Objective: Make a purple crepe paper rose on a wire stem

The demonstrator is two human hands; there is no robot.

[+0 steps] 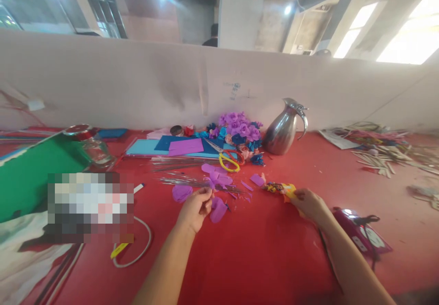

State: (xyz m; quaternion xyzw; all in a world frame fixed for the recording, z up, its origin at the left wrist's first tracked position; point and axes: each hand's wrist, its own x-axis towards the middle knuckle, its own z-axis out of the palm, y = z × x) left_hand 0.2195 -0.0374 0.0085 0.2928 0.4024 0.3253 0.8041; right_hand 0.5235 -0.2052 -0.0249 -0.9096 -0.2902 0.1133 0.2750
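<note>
My left hand [197, 206] is closed in a pinch at the base of a small purple paper flower [211, 180]. Around it lie loose purple paper petals [182, 193] and a bundle of thin wires [185, 181]. My right hand [310, 204] has its fingers on a crumpled yellow wrapper [290, 191]; small multicoloured bits show at the wrapper's left end. Its thumb and fingers look closed on the wrapper's near edge. Scissors [229, 162] with yellow and red handles lie behind the petals, blades towards the paper sheets.
Finished paper flowers [240, 126] are heaped by the low wall, beside a metal jug [283, 129]. Paper sheets [147, 147] and a glass jar [96, 149] are at left. A dark red box [363, 234] sits by my right forearm; sticks [380, 163] lie scattered at right.
</note>
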